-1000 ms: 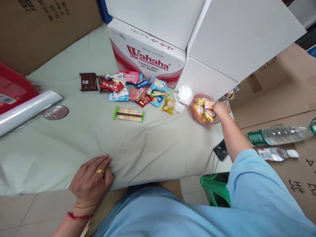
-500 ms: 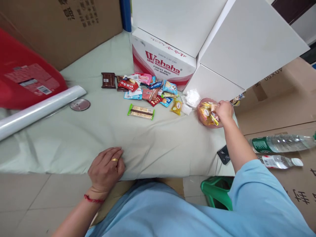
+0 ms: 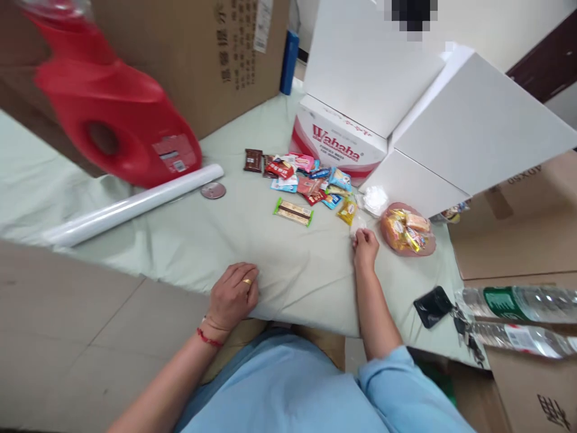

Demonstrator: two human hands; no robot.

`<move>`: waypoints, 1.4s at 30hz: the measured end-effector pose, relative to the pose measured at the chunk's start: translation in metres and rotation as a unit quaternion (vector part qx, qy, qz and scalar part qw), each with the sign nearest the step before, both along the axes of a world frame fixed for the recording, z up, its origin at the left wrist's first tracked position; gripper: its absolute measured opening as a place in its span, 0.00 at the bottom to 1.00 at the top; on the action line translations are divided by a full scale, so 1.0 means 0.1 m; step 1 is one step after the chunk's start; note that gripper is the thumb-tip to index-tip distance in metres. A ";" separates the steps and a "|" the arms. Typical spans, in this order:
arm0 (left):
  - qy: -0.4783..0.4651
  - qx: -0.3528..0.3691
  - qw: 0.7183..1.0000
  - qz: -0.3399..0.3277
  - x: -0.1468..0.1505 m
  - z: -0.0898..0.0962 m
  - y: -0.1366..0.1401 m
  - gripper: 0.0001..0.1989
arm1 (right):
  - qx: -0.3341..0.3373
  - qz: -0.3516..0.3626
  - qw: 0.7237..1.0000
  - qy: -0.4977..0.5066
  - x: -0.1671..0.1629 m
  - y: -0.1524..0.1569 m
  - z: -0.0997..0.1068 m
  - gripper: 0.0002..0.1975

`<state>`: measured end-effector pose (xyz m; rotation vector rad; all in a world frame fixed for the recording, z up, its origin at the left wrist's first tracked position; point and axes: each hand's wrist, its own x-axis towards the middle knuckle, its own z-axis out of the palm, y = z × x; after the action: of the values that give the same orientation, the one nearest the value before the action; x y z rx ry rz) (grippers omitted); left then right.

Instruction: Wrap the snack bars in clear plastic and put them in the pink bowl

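My left hand [image 3: 235, 293] rests on the pale green cloth near the front edge, fingers curled and nothing showing in them. My right hand [image 3: 366, 245] is closed, its fingertips pinching a small clear plastic packet [image 3: 358, 224]. Just beyond is a crumpled white plastic bundle [image 3: 375, 199]. To the right stands a pink bowl [image 3: 391, 245] holding several yellow-wrapped snacks [image 3: 396, 225]. Left of my right hand lie a yellow snack packet [image 3: 347, 210] and a green-ended snack bar [image 3: 293, 211]. Behind the bar is a pile of colourful wrapped snacks [image 3: 311, 180].
A plastic film roll [image 3: 148, 201], a metal disc [image 3: 213, 190] and a red jug [image 3: 130, 120] are at left. A Wahaha carton [image 3: 338, 141] and white boxes [image 3: 433, 114] stand behind. A black phone [image 3: 433, 307], keys [image 3: 469, 340] and water bottles [image 3: 523, 302] are at right.
My right hand has left the bowl and moved left to the clear packet. The view has shifted, showing more of the red jug. My left hand stays on the cloth.
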<state>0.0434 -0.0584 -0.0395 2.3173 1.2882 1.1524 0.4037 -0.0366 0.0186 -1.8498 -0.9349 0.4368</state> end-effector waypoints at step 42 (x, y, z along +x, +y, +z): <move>-0.578 -0.584 0.556 -0.128 0.46 0.63 -0.27 0.17 | -0.084 0.261 0.947 0.168 -0.82 -1.23 0.21 0.22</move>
<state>0.0891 -0.0854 0.0236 0.4171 0.6391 0.8560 0.3214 -0.1596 0.0392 -1.5845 -1.1691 1.1509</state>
